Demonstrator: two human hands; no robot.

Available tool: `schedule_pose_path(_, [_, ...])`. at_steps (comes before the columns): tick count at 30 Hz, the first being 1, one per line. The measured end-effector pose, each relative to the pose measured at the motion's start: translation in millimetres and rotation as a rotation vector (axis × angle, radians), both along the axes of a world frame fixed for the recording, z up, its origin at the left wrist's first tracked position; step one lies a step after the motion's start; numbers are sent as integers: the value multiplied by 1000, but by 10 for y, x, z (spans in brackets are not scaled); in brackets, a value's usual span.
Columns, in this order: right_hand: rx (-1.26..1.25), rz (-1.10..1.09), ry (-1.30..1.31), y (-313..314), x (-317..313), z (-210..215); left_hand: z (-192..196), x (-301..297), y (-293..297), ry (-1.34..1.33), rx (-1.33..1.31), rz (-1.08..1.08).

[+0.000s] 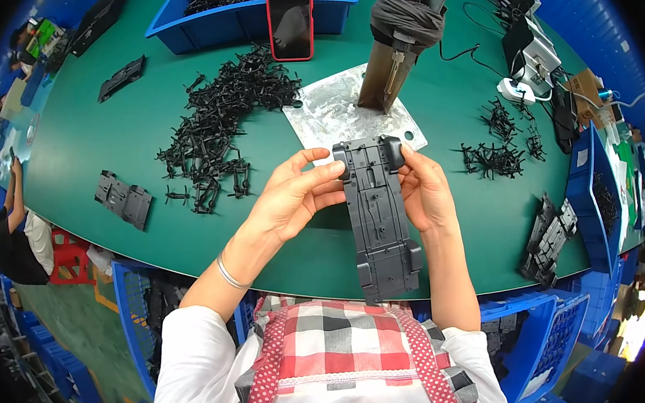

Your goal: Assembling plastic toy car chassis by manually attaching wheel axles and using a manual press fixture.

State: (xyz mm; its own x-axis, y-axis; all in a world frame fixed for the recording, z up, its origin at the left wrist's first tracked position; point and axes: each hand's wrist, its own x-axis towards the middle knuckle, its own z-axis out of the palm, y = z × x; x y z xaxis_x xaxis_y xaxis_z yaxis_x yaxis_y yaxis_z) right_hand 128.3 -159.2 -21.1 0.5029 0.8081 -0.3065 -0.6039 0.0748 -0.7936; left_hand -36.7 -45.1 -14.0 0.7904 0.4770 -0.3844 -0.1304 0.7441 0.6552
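The green table [67, 138] spans the work area. At its far side stands a blue bin [207, 30], filled with small black parts. A large pile of black clips [235, 98] lies on the table, nearer than the bin and to the left of the metal plate [323, 112]. A brown post [392, 75], wrapped in dark cloth near its top, rises from the plate. The black plastic panel [382, 231] is located at the near edge of the table, in front of the person; its far end overlaps the plate in view, and contact between the two cannot be determined. The left hand [284, 197] grasps the panel's far left corner, thumb on the upper face. The right hand [429, 193] grasps the far right corner, with a fingertip at the edge. A red-framed phone [292, 22] stands upright against the bin's near side.
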Motion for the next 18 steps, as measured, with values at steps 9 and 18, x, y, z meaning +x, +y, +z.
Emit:
schedule_pose_path(9, [85,95,-47,-30,55,55,-2,30,-13,-8,11,32])
schedule_pose_path(18, [141,86,122,157,235,-57,-7,250,190,20,93,82])
